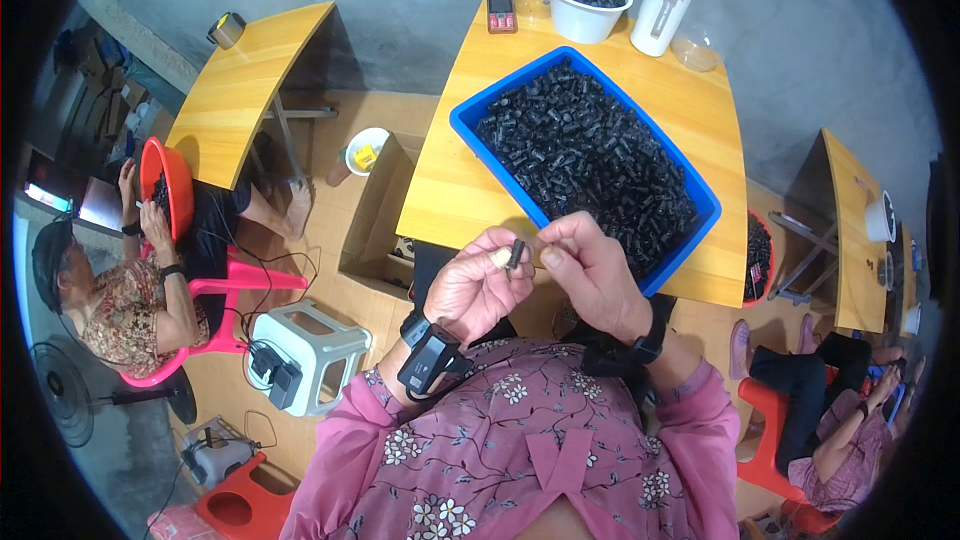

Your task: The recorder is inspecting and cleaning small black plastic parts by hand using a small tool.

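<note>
My left hand (468, 285) is closed on a small black cylindrical piece (517, 254), held upright between thumb and fingers. Something pale yellowish (501, 258) shows at the thumb tip; it may be a finger cover. Close by on the right, my right hand (595, 275) is closed in a pinch, thumb against forefinger, and what it grips is too small to make out. Both hands are in front of the near edge of a blue tub (500, 172), which is heaped with many similar black pieces (590, 150).
The tub stands on a yellow wooden table (440, 190). Behind it are a white bucket (588, 25) of black pieces, a white bottle (665, 0) and a small red-black device (502, 13). An open cardboard box (372, 230) is left of the table. Other people sit at both sides.
</note>
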The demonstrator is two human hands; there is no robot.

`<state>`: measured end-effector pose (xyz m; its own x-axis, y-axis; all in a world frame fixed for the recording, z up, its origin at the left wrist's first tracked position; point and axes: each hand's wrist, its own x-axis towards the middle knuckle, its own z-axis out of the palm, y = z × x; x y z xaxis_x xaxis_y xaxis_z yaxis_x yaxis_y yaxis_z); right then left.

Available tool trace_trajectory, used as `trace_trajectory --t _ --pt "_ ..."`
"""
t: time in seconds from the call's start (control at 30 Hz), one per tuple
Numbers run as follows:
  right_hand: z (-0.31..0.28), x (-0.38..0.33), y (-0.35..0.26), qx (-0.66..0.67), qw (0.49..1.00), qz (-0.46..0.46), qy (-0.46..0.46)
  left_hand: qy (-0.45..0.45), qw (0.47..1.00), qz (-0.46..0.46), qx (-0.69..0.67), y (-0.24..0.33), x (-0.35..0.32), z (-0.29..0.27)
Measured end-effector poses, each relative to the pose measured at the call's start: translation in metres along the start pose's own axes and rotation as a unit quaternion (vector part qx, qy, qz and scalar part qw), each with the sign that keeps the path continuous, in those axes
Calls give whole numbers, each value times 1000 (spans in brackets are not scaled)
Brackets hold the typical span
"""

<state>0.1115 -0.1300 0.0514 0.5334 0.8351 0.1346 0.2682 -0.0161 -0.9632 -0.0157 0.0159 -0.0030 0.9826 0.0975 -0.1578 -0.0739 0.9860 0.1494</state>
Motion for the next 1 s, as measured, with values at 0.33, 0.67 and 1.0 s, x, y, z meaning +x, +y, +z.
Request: trace_trajectory --t 0.33,0.67,1.0 --pt "5 -5 15 -150 979 -133 -27 4 1000 10 -3 1 1 -1" --pt "3 -4 15 -155 976 -150 -30 -3 1000 10 6 1 1 -1" --pt "2 -2 18 -177 970 -164 -33 9 1000 14 24 2 2 1"
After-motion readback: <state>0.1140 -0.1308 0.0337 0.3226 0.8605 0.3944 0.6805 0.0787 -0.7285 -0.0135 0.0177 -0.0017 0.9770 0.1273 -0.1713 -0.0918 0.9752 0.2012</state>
